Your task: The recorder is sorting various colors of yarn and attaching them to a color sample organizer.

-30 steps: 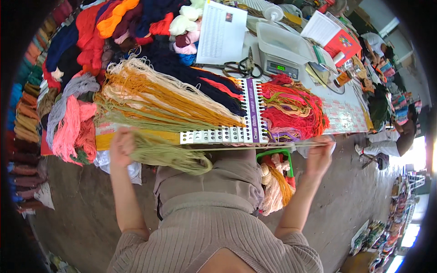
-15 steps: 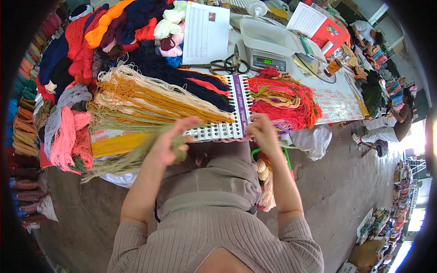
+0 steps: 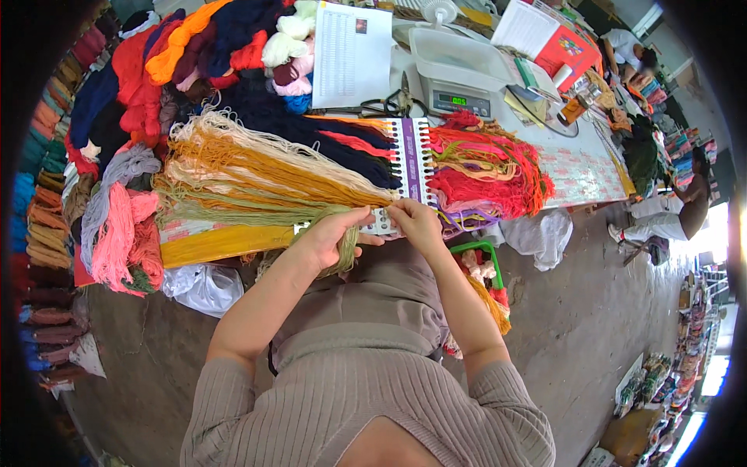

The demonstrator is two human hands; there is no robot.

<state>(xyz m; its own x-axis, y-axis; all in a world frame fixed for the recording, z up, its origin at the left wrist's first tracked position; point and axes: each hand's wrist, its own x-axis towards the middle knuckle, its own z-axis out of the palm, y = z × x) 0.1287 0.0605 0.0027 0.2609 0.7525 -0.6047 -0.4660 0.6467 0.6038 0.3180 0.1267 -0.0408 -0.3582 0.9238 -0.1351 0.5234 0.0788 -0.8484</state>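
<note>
Left grip (image 3: 327, 233) has its fingers curled round some green yarn (image 3: 348, 253), so the yarn sits right in the hand, with loops drooping toward 6 o'clock. Right grip (image 3: 418, 226) is just over at 3 o'clock from it, fingertips bunched at the near end of the holey card (image 3: 413, 159); can't tell if they're pinching a strand. Card runs toward 12 on the tabletop (image 3: 580, 144), red yarn (image 3: 494, 171) at 2 o'clock from the right hand.
</note>
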